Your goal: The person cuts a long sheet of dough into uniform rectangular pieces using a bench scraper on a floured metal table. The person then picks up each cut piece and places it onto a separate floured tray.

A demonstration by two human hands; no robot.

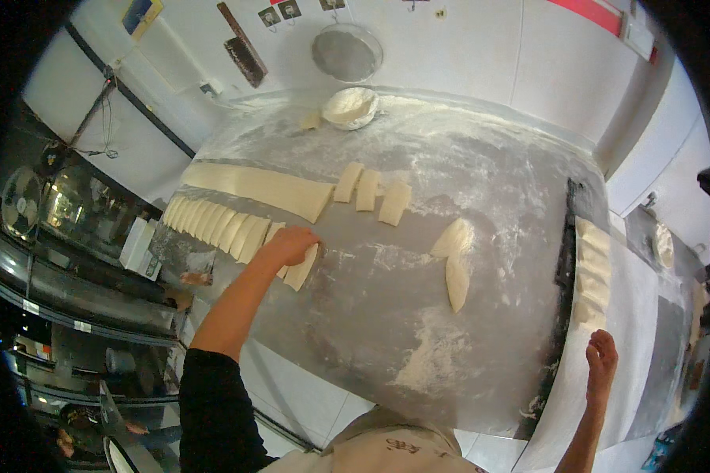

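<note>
My left hand (pixel 293 245) has its curled fingers on the far end of a pale dough strip (pixel 301 271), the end piece of a cut row. The other strips of that row (pixel 222 230) lie side by side to its left. My right hand (pixel 602 363) is held off to the right with its fingers bent, just short of a row of shaped dough pieces (pixel 593 272) on a white sheet (pixel 624 307); no object shows in it. Between the hands, two tapered dough pieces (pixel 457 266) touch on the floured steel table (pixel 367 319).
A long flat dough slab (pixel 260 186) lies behind the cut row, with three short strips (pixel 367 190) off its right end. At the back stands a flour-filled bowl (pixel 350 109). A sieve (pixel 347 53) and a brush (pixel 244 53) hang on the wall. Glass panels border the left.
</note>
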